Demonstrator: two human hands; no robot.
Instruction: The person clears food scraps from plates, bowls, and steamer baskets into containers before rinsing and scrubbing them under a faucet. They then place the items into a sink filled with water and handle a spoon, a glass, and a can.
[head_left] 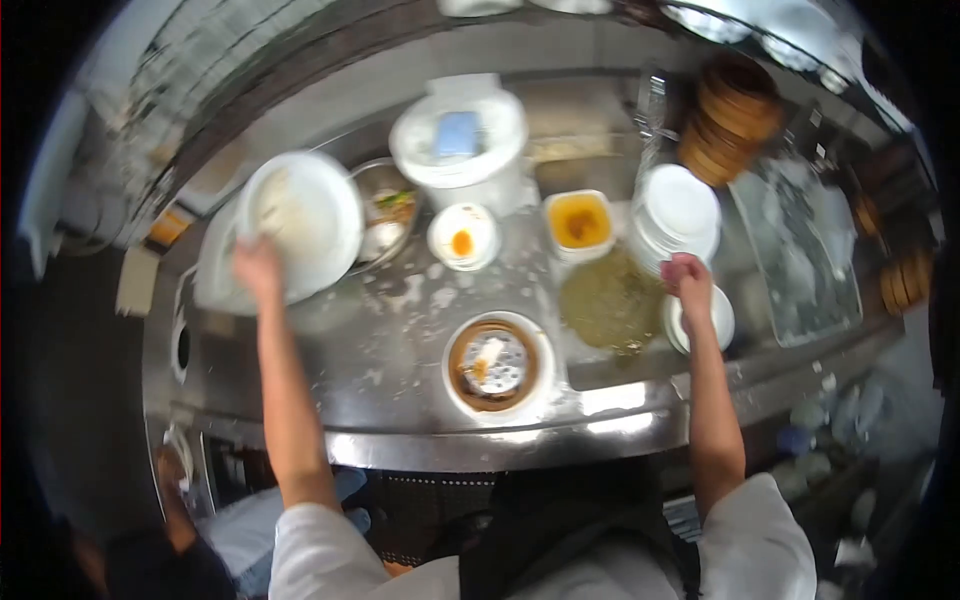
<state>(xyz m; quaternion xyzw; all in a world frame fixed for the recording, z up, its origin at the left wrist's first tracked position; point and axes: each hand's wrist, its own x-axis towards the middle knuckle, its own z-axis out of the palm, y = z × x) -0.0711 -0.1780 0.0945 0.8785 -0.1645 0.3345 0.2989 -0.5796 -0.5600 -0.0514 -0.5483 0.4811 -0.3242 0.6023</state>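
The left hand (258, 268) is closed on the lower rim of a white plate (305, 222), fingers curled over its edge, and holds it tilted up at about ten o'clock on the steel desk (390, 350). The plate's face carries pale smears. Just beside it, toward one o'clock of the hand, sits a metal bowl (385, 215) with food scraps, partly covered by the plate.

The right hand (687, 280) is at about two o'clock, fingers bunched downward at the near edge of a stack of white plates (678, 212). It touches or nearly touches the stack; whether it grips a plate I cannot tell. Directly below the hand, at its five o'clock, lies a small white dish (712, 322), partly hidden by the wrist.

Between the two hands, at twelve o'clock, stand a white lidded bucket (462, 140), a small round dish with orange sauce (463, 238) and a square container with orange residue (579, 222). A greenish wet patch (610, 300) spreads on the desk just left of the right hand. Nearest the person, at six o'clock, a bamboo steamer (492, 365) rests on a white plate, well apart from both hands. Stacked bamboo steamers (732, 115) stand at the far right, beside a wet metal tray (800, 250).
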